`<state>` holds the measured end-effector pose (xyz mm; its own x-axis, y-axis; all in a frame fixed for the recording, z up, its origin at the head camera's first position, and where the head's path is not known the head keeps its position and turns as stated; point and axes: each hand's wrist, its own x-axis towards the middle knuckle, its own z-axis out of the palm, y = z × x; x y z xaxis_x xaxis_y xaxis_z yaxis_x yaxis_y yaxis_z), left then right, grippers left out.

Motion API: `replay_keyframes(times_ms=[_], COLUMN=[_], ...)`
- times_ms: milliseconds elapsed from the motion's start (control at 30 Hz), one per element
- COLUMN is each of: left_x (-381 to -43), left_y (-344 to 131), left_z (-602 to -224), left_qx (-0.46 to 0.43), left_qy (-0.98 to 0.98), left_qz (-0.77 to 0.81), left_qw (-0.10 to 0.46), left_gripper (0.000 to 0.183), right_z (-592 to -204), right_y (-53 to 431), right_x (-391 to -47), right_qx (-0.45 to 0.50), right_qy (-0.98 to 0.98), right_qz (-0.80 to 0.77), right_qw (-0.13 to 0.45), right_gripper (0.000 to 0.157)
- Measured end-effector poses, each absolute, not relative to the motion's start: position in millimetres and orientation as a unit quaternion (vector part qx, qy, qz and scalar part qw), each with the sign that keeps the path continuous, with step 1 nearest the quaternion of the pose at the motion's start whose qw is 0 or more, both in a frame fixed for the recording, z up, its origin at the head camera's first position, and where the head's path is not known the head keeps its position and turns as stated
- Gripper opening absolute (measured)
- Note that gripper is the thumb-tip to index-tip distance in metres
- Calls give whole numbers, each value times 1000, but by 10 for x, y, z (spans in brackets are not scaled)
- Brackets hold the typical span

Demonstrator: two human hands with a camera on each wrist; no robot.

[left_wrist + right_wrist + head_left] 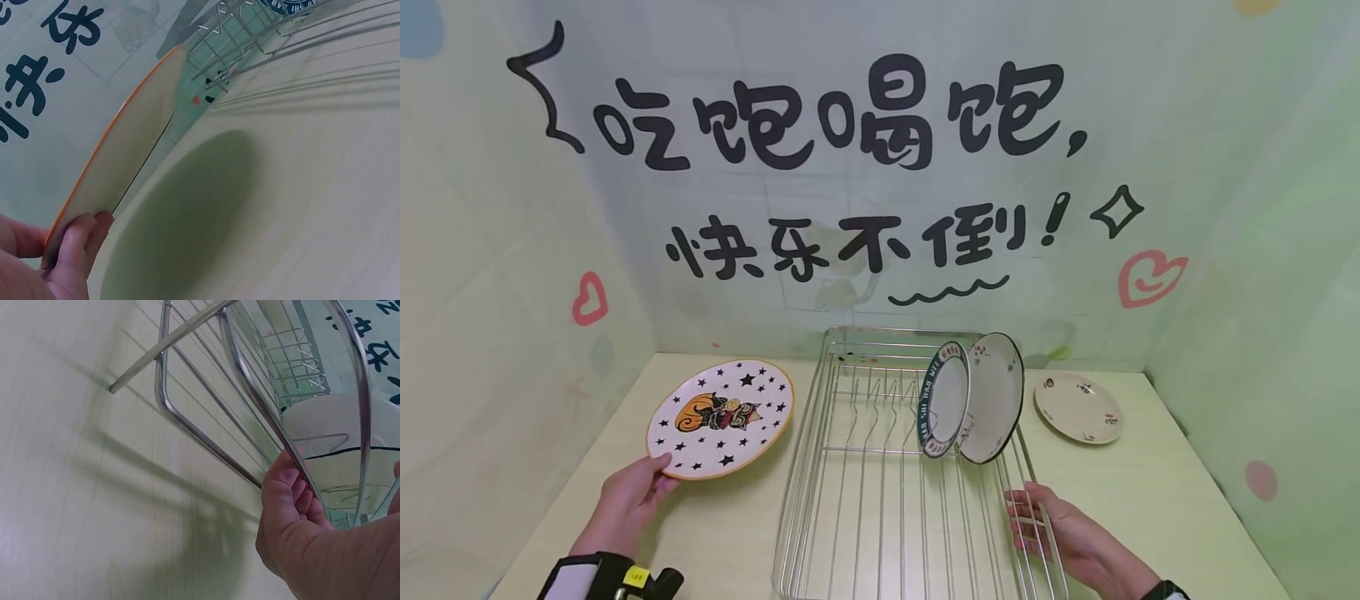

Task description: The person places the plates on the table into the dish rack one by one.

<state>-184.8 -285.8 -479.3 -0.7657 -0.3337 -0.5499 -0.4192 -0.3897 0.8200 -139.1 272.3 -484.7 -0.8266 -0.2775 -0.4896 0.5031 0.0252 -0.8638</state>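
My left hand (628, 497) holds a round white plate (718, 450) by its near edge, thumb on the face and fingers beneath. Black stars, an orange pumpkin picture and an orange rim decorate the plate. It is tilted and raised over the table, its shadow below it in the left wrist view. On the right, my right hand (1063, 529) grips the side wires of a metal dish rack (880, 451), fingers curled through them. Upright in the rack's right half stand a plate with a dark teal lettered rim (945, 400) and a larger dark-rimmed white dish (997, 400).
A small cream plate (1078, 408) with a floral pattern lies on the table (1172, 500) right of the rack. Wire dividers (872, 408) stand in the rack left of the upright dishes. A printed cloth wall (880, 192) encloses the back and sides.
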Motion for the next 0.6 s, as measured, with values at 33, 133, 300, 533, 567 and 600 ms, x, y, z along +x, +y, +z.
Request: replay_keyframes(times_ms=[33,133,300,533,567,600], left_x=[-1837,-1803,-1764,-1739,-1737,-1736], left_y=[-2848,-2824,-2780,-2740,-2736,-2732], left_z=[-4777,-4721,-4597,-4457,-4445,-4435], left_qx=[-340,-326,-296,-284,-283,-281], left_qy=[549,538,541,527,525,522], left_qz=[763,776,786,798,800,803], left_qw=[29,38,56,62,62,63], left_gripper=[15,27,30,30,30,31], right_z=[-4848,-4851,-4847,-4826,-4823,-4822], right_y=[2723,2719,2711,2707,2707,2708], right_x=[-1391,-1389,-1376,-1379,-1380,-1381], right_qx=[87,89,94,94,94,93], right_qy=[656,653,659,656,655,655], right_qz=[-694,-697,-691,-693,-695,-695], right_qw=[282,283,281,282,283,283], right_gripper=[61,61,66,65,64,63])
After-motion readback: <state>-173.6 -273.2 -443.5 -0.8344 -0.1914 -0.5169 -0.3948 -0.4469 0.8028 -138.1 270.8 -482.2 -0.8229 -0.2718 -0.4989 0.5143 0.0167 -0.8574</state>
